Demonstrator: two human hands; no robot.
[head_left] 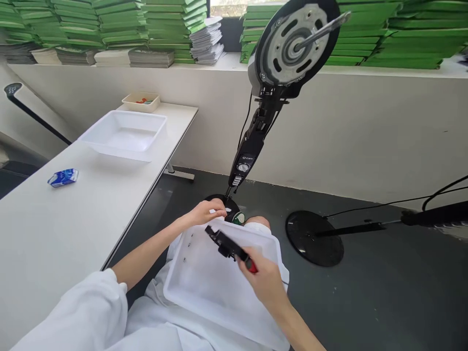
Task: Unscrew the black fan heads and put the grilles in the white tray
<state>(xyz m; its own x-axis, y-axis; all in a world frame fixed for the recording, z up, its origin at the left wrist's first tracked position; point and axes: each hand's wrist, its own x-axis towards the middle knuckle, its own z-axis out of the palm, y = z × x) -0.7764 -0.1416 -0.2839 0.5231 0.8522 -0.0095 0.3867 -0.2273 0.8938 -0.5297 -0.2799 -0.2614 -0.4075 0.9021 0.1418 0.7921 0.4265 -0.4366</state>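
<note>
Across my lap lies a white plastic tray (219, 292). My right hand (266, 280) is closed around a long black plastic part (228, 243) above the tray. A red piece (251, 265), perhaps a tool handle, shows at the same fingers. My left hand (206, 213) is over the tray's far left rim, its fingers bent together; whether they hold anything small is hidden. Several tiny screws (185, 260) lie along the tray's left side. Beyond the tray stands a fan (252, 136), its motor plate and metal shaft (321, 31) bare and tilted up.
A white table (84, 214) on the left bears another white tray (146, 146), a small cream bin (153, 102) with coloured bits, and a blue carton (63, 178). Another round black base (314, 239) and a cable are on the floor at right. Green stacks (164, 29) line the ledge.
</note>
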